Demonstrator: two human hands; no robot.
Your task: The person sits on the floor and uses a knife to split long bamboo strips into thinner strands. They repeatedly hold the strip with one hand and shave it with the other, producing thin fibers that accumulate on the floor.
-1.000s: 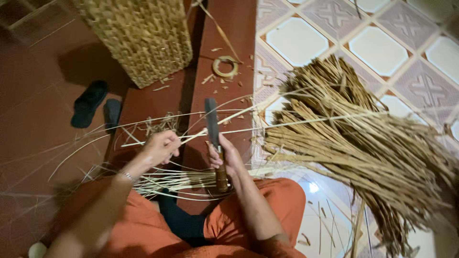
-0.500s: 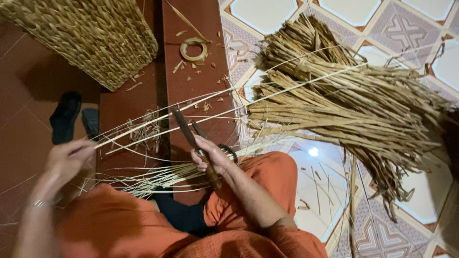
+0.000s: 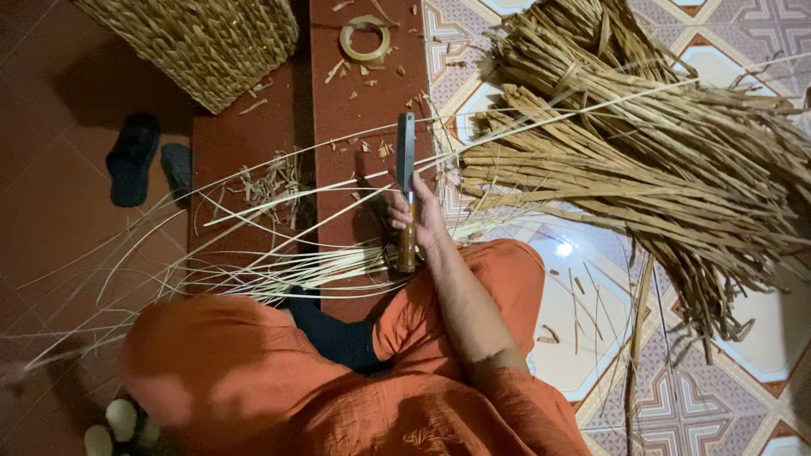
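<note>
Knife (image 3: 406,160) upright in right hand (image 3: 420,221), blade above the fist.

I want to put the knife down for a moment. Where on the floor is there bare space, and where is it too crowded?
Bare patches: the red floor left of the dark sandals, and the red step between the tape ring and the knife, with only small scraps. Crowded: the thin split strips fanned left of the right hand, and the reed bundle over the patterned tiles.

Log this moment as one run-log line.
right hand: grips wooden-handled flat-bladed knife, blade pointing away | left hand: out of view | thin pale split strips: across lap | dry reed bundle: on tiled floor
</note>
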